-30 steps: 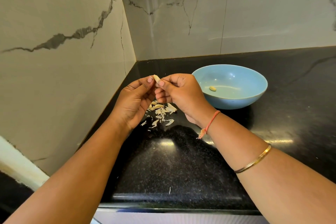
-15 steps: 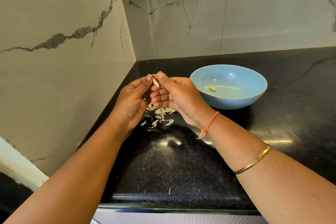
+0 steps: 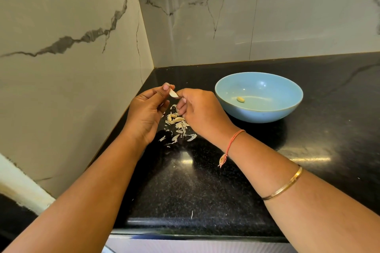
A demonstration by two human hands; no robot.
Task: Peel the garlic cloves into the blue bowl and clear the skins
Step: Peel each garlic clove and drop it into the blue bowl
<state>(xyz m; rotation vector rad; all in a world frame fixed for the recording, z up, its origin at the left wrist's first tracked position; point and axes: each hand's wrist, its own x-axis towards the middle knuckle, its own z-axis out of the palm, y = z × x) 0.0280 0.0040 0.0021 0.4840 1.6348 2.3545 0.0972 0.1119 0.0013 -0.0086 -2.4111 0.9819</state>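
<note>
Garlic clove (image 3: 173,94) is pinched in the left hand (image 3: 147,113), thumb and forefinger, with its long axis slanting down toward the right hand (image 3: 200,112), whose fingertips nip its lower end. The blue bowl (image 3: 257,114) sits just past the right hand, so that's probably the side it'll drop from. The skins (image 3: 177,124) lie piled right under both hands.

Blue bowl (image 3: 259,113), speckled black counter (image 3: 185,187), grey-veined white wall tiles (image 3: 205,16)

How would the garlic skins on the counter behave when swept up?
The garlic skins look thin and curled, so probably light and floppy. Scattered flakes on the glossy black counter suggest they would slide and scatter rather than clump.
</note>
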